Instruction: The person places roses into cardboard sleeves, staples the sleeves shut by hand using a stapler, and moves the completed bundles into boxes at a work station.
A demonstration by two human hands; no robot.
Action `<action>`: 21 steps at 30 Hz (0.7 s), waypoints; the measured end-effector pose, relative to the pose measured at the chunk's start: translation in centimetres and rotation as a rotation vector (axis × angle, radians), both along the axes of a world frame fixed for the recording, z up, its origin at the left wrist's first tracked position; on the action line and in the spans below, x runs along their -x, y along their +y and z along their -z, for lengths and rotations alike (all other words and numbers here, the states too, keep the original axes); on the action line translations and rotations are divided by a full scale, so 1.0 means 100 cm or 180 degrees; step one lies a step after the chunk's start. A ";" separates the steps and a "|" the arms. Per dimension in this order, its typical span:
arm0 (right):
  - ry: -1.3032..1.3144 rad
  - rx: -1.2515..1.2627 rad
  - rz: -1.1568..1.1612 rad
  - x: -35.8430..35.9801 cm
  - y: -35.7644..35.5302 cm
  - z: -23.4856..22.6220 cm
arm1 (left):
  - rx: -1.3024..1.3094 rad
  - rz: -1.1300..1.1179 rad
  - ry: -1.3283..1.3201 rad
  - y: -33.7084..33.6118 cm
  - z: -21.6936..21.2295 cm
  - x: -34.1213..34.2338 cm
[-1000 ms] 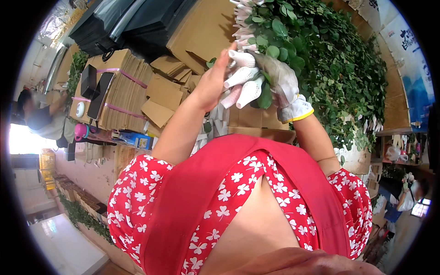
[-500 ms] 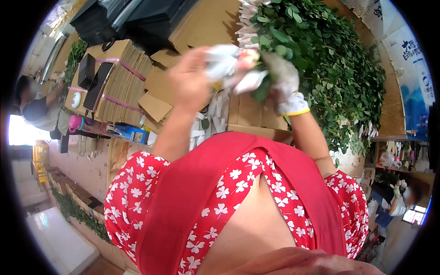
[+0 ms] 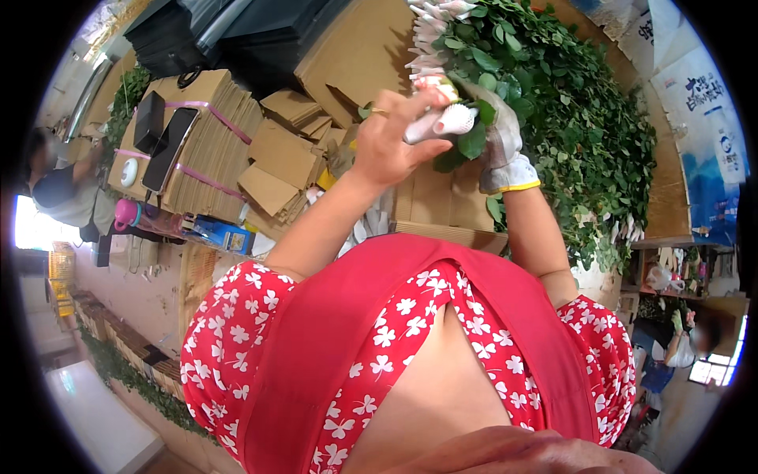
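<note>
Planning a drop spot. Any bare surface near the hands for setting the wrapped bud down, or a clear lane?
Little room. Left hand and gloved right hand meet on the wrapped bud against the leafy stems. One bare patch: the flat cardboard sheet between the black crates and the foliage. Loose cardboard pieces and the strapped cardboard stack are cluttered.

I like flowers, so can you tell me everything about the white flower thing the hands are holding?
The wrapped flower bud is a small bud in a white ribbed foam-like net sleeve, lying roughly sideways. The bare left hand, with a ring, grips it from the left; the right hand, in a worn grey glove with a yellow cuff, meets it from the right. Green leaves sit under it, and more white-sleeved buds stand just above, beside leafy stems.
</note>
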State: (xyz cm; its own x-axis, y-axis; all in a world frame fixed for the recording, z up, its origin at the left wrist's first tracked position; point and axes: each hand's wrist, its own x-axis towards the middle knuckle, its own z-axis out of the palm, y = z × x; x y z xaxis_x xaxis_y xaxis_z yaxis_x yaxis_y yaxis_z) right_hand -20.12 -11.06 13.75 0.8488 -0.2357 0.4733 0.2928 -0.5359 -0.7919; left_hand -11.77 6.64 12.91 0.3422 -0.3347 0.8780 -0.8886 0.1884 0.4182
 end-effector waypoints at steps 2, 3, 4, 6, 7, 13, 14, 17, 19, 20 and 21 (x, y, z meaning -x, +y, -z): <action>-0.0077 0.0839 0.0273 0.002 0.000 0.001 | 0.0029 -0.0005 -0.0260 -0.010 0.004 0.000; -0.0194 0.1203 0.0412 -0.001 -0.004 0.008 | 0.0040 -0.0025 -0.0528 -0.013 0.006 0.001; -0.0150 0.1256 0.0380 -0.002 -0.013 0.017 | 0.0169 0.0172 -0.0279 -0.018 -0.002 0.009; -0.0108 0.1429 0.0101 -0.001 -0.016 0.013 | -0.0113 0.0373 -0.0277 -0.001 -0.011 0.017; -0.0076 0.1382 0.0104 -0.003 -0.019 0.015 | -0.0389 0.0523 -0.0289 0.018 -0.018 0.021; -0.0085 -0.2720 -0.1753 -0.012 -0.024 0.005 | -0.2444 0.0198 0.0155 0.068 -0.025 -0.007; 0.0057 -0.1459 -0.0587 -0.008 -0.028 0.011 | -0.2647 0.0218 0.0481 0.064 -0.025 -0.006; 0.0158 -0.2264 -0.1124 -0.012 -0.026 0.011 | -0.2264 0.0255 0.1156 0.043 -0.028 0.008; 0.0183 -0.3057 -0.1587 -0.001 0.005 -0.010 | -0.1413 0.0434 0.1582 0.025 -0.026 0.018; 0.0145 -0.2424 -0.1230 0.003 0.012 -0.015 | -0.1226 0.0594 0.1717 0.018 -0.026 0.022; 0.0099 -0.1788 -0.0887 0.003 0.015 -0.018 | -0.1035 0.0749 0.1846 0.011 -0.025 0.025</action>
State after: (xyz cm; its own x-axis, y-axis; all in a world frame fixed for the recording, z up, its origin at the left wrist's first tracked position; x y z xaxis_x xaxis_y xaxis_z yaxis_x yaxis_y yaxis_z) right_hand -20.43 -9.61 15.58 0.9256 -0.2092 0.3156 0.3338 0.0577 -0.9409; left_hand -14.24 7.70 15.43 0.6111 -0.6717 0.4187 -0.4564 0.1331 0.8797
